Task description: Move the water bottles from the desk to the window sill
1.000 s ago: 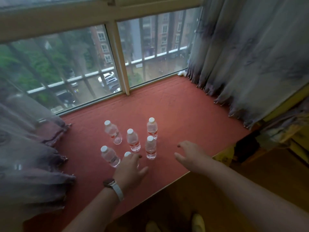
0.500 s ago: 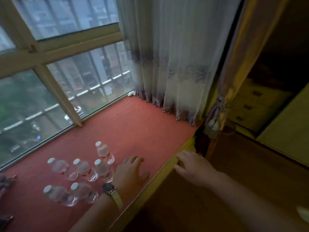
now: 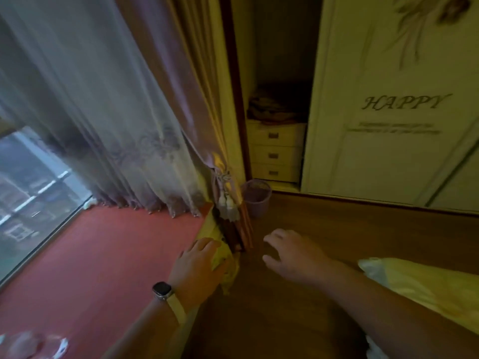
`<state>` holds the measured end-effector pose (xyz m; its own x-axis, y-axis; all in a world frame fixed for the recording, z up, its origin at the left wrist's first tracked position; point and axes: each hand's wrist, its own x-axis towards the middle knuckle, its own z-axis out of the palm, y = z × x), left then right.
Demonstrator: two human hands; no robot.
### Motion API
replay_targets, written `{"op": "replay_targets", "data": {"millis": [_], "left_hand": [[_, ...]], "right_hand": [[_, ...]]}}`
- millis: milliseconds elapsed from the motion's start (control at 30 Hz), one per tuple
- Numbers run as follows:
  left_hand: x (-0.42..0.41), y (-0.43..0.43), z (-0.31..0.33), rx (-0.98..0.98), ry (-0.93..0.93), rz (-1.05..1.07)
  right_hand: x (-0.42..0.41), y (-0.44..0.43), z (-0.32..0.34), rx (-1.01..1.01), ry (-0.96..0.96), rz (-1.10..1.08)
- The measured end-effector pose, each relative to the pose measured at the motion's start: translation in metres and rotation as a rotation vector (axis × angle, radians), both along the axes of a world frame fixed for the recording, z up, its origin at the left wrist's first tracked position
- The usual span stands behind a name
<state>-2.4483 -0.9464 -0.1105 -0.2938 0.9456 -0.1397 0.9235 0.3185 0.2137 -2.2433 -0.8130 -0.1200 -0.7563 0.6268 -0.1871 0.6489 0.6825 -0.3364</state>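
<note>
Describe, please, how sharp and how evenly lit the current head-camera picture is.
Head view: motion blur smears the sheer curtain and the water bottles in the bottom-left corner; the window is brightest, the wardrobe recess darkest; the left hand and right hand look fairly sharp; the wide lens tilts the wardrobe door.

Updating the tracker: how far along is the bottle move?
Done: blurred water bottles sit on the red window sill, bottom left. In hand: nothing; left hand rests on the sill edge, right hand hovers empty. Left: unclear, the desk is out of view.
</note>
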Motion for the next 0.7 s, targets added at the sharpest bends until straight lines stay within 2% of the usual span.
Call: {"op": "replay_targets", "data": {"millis": [167,367,700], "left_hand": [[0.035,0.066,0.016,-0.022,0.016,-0.145],[0.040,0.148,-0.002,0.014,0.016,-0.261],[-0.006,0.331,-0.029,-0.061,-0.042,-0.587]], "right_hand": [[0.046,0.043,0.010,0.015,0.009,-0.117],[0.068,0.087,0.003,-0.001,-0.040,-0.245],[0.037,0.212,-0.010,0.021,-0.134,-0.473]]}}
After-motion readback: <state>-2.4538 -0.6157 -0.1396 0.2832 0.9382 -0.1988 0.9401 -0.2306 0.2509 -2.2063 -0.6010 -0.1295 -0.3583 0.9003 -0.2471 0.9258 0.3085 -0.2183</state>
